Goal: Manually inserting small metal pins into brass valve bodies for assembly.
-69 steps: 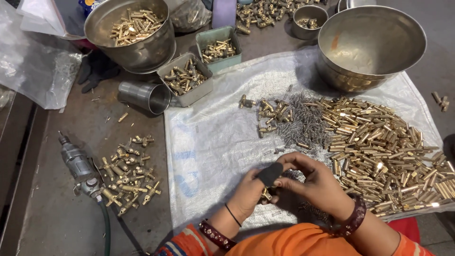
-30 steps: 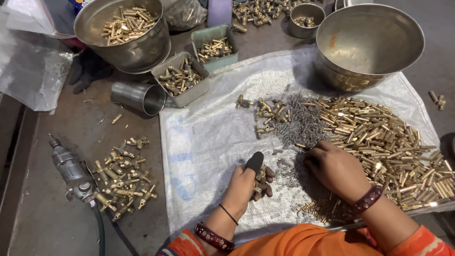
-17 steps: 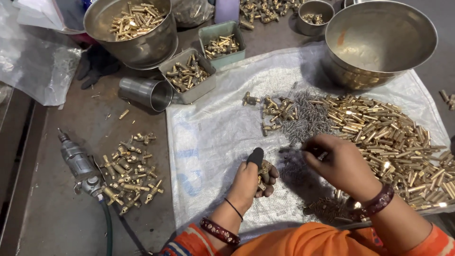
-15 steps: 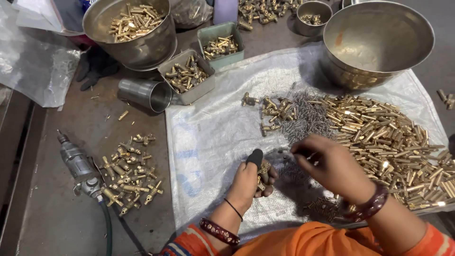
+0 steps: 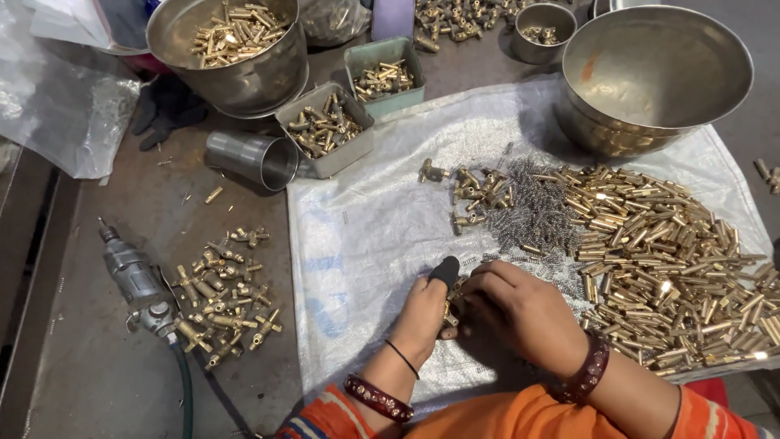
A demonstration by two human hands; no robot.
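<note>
Both hands meet at lower centre of the frame. Left hand [image 5: 424,313], thumb capped in a black sleeve, is closed around a small brass fitting [image 5: 449,302]; right hand [image 5: 524,313] curls its fingertips onto that same piece from the right. What the right fingers pinch is hidden, so I cannot tell if they carry a spring.

Underneath lies a white woven plastic sheet [image 5: 366,244]. Just beyond the hands, centre frame: a grey heap of thin wire springs [image 5: 532,215], with a few brass valve bodies [image 5: 471,191] at its left edge. Right of that, a wide spread of short brass rods [image 5: 674,260].

Left of the sheet on the bare bench: a cluster of brass fittings [image 5: 219,293] beside a grey pneumatic hand tool [image 5: 138,284] with hose.

Far edge: large empty steel bowl [image 5: 658,73] upper right, steel bowl holding brass parts [image 5: 227,49] upper left.

Judgement: work goes best with the fitting steadied low in the left grip, right fingertips aligning squarely.
</note>
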